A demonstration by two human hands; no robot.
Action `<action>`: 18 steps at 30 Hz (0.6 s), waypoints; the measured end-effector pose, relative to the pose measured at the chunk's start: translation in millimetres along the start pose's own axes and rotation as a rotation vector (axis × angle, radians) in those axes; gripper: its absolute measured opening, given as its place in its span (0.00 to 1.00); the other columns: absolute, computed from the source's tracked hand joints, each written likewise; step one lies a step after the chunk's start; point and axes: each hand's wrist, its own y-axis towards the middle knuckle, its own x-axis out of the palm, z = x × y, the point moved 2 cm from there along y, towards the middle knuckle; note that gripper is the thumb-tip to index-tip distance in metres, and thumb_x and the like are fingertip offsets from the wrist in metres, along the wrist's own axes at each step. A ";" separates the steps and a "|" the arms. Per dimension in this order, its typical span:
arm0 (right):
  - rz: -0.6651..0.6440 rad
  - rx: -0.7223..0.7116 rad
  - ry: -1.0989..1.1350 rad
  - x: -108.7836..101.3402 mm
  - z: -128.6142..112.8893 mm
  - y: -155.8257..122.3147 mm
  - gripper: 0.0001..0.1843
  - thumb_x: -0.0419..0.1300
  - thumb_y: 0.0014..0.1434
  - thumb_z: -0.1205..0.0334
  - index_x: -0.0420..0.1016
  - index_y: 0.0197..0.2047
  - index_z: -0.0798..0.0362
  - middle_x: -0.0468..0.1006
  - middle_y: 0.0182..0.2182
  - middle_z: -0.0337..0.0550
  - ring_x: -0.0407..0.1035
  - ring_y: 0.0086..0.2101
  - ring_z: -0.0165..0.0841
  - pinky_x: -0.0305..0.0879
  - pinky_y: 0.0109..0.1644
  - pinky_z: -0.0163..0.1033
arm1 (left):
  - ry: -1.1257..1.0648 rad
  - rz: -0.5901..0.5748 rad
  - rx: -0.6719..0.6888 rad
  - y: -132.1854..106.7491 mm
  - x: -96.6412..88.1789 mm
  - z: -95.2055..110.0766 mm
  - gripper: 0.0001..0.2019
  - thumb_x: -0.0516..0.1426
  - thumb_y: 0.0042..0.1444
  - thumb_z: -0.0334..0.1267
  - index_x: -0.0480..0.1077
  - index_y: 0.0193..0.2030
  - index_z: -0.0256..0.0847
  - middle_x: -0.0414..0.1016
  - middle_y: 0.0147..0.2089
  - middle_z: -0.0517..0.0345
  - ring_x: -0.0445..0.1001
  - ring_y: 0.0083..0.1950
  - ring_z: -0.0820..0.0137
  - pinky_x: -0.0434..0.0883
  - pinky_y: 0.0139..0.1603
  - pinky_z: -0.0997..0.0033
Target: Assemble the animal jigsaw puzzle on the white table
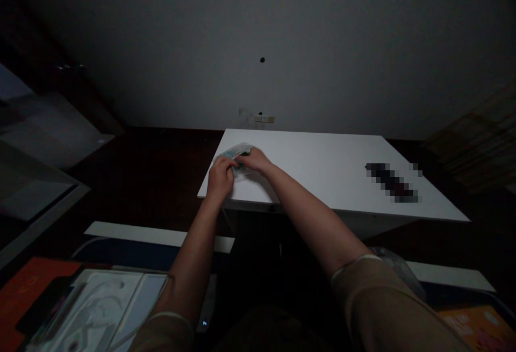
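Over the left end of the white table (306,172), both my hands are on a crinkled, clear plastic packet (233,152) with teal-green markings. My left hand (220,179) grips its near side, fingers curled and thumb pressed toward the middle. From the right, my right hand (257,160) pinches the packet near a small dark patch. Whether that patch is an opening or something inside, I cannot tell. The fingertips of both hands are close together, and part of the packet is hidden behind them.
A dark, pixelated object (391,181) lies at the table's right. Wall sockets (264,119) sit behind the table. At lower left are an orange box (34,295) and a white tray-like case (100,303); an orange-yellow package (479,326) is at lower right.
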 end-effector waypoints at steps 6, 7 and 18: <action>-0.360 -0.211 -0.930 -52.8 -38.1 -2.9 0.26 0.64 0.59 0.35 0.83 0.38 0.53 0.83 0.38 0.54 0.75 0.44 0.49 0.67 0.51 0.50 | -0.072 0.196 -0.015 25.2 -7.2 2.6 0.15 0.51 0.59 0.26 0.78 0.40 0.43 0.75 0.45 0.50 0.75 0.49 0.59 0.72 0.56 0.55; -0.407 -0.265 -1.055 -59.5 -44.4 -6.3 0.26 0.64 0.59 0.37 0.84 0.40 0.53 0.83 0.39 0.56 0.74 0.46 0.50 0.66 0.53 0.51 | -0.080 0.224 -0.017 30.4 -7.5 4.1 0.15 0.52 0.58 0.25 0.78 0.39 0.44 0.75 0.45 0.50 0.75 0.49 0.59 0.72 0.56 0.55; -0.272 -0.727 -1.033 -127.8 -86.1 -58.2 0.09 0.64 0.63 0.60 0.84 0.46 0.47 0.61 0.70 0.45 0.52 0.67 0.53 0.53 0.66 0.66 | -0.564 0.135 0.116 55.7 31.4 72.6 0.08 0.55 0.51 0.27 0.71 0.29 0.45 0.72 0.33 0.58 0.72 0.37 0.65 0.70 0.42 0.64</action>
